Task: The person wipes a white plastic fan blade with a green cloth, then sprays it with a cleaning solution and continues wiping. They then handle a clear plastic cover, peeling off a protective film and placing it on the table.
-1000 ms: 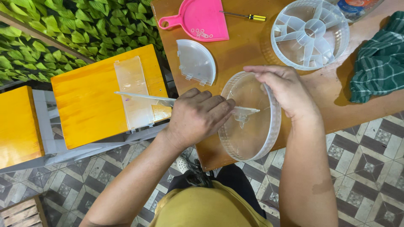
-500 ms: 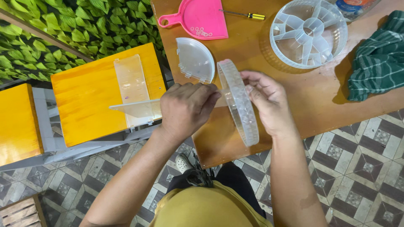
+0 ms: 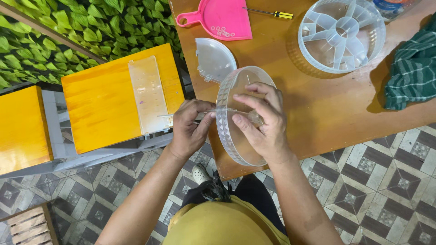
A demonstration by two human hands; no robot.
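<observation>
The right hand (image 3: 261,122) is wrapping its fingers over the rim of a clear round plastic dish (image 3: 238,115), gripping it so it is tipping up on edge above the near corner of the wooden table (image 3: 318,118). The faceted side wall of the dish is facing the camera. The left hand (image 3: 188,127) is closing in a pinch on a thin clear plastic strip (image 3: 181,115), which is running level from the hand toward the dish and seems to be crossing into its rim; the far end is too faint to follow.

Further up the table, a clear curved plastic segment (image 3: 213,59) is lying flat just beyond the dish. A pink dustpan (image 3: 222,18) is sitting near the far edge with small bits in it, and a yellow-handled screwdriver (image 3: 272,13) is lying just beside it. A clear round divided tray (image 3: 341,34) is resting well to the right, and a green checked cloth (image 3: 413,68) is draping over the right edge.

To the left, a yellow stool (image 3: 104,100) is carrying a flat clear rectangular panel (image 3: 147,95), and a second yellow stool (image 3: 20,127) is standing beside it.
</observation>
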